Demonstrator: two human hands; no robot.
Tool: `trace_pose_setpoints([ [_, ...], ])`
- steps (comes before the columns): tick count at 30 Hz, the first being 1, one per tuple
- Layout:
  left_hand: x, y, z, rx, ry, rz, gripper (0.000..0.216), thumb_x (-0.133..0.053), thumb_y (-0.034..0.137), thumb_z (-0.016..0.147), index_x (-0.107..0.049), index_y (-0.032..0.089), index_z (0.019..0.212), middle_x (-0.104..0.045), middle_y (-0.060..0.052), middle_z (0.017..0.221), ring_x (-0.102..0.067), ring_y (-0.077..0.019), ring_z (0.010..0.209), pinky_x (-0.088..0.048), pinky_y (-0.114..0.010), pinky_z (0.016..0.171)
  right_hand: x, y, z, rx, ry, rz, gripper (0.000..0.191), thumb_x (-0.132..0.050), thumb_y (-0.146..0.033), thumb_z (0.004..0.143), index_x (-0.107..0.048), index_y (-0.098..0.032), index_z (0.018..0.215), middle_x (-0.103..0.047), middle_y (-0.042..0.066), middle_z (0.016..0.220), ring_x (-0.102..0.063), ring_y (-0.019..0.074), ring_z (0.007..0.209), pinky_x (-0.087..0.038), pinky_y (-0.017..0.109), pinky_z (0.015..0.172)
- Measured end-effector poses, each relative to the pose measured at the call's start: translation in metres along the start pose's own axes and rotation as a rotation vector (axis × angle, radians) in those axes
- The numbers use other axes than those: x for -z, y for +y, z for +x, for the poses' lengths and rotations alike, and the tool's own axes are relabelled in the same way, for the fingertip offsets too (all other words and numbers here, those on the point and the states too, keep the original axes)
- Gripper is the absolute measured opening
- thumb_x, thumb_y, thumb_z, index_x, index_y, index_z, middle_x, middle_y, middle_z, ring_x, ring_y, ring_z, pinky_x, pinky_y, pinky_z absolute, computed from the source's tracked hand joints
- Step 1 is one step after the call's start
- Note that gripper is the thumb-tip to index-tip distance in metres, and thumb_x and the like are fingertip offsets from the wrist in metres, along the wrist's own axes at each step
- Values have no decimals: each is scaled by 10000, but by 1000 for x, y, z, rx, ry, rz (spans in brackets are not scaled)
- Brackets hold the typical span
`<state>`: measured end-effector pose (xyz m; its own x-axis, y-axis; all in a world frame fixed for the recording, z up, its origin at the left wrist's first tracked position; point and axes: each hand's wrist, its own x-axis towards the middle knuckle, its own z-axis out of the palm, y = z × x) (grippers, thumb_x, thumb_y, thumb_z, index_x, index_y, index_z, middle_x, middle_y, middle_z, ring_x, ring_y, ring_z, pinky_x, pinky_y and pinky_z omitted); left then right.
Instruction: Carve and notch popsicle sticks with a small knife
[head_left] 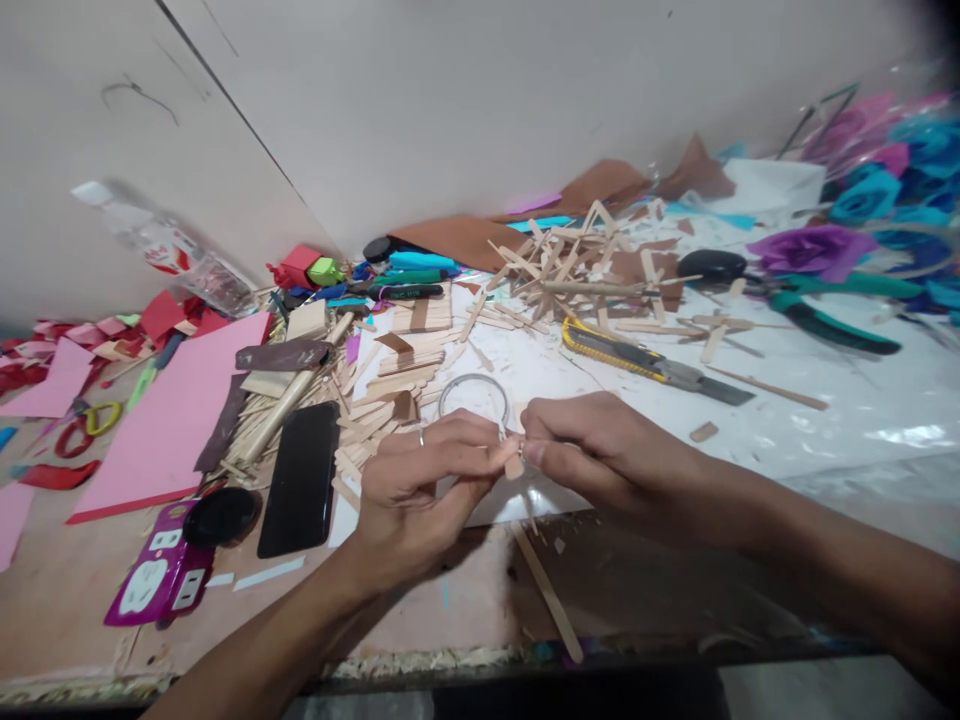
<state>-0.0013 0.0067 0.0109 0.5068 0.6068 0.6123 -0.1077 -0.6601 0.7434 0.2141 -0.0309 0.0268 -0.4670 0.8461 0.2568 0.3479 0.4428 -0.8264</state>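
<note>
My left hand (431,480) is closed in a pinch around a short piece of wooden craft stick (514,467), whose rounded end pokes out below the fingertips. My right hand (592,440) is pinched shut against the same spot, fingertips touching the left ones; whatever lies between its thumb and forefinger is mostly hidden. Just behind the hands is a thin grey ring, like a loop of wire (472,376), its near end running toward the fingers. Whether it is attached to the stick I cannot tell. A long craft stick (551,595) lies below the hands, near the table's front edge.
Beyond the hands lie a yellow utility knife (615,350), pliers with green handles (840,310) and a pile of craft sticks (570,260). To the left are a black phone (298,480), pink sheets (180,410), scissors (90,425) and a leaning plastic bottle (172,250).
</note>
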Motion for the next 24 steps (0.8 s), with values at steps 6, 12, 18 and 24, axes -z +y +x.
trace_pose_setpoints([
  [6,2,-2,-1,-33,26,-4,392,-759,-13,841,-823,257,1118,-832,-53,965,-775,-170,854,-644,-334,834,2,1,0,-25,22,51,330,-473,-324,1073,-504,-197,770,-467,-50,677,-421,92,618,-319,242,578],
  [12,-2,2,1,-20,73,19,436,-749,-48,827,-829,263,1123,-838,-42,976,-787,-142,837,-643,-241,790,4,6,-2,17,50,-56,376,-420,-312,1093,-407,-210,732,-367,-66,619,-368,89,558,-284,251,546],
  [18,-4,5,0,41,61,-27,350,-749,16,867,-842,288,1068,-837,-42,939,-790,-159,801,-666,-291,771,4,3,-4,71,22,-99,334,-398,-284,1100,-406,-217,774,-396,-68,640,-392,90,565,-292,242,549],
  [24,-4,5,-3,76,51,-76,363,-743,-27,848,-850,274,1023,-832,-24,919,-777,-139,797,-650,-268,768,2,2,-4,99,29,-181,332,-399,-288,1101,-413,-219,776,-413,-67,627,-401,93,557,-296,246,546],
])
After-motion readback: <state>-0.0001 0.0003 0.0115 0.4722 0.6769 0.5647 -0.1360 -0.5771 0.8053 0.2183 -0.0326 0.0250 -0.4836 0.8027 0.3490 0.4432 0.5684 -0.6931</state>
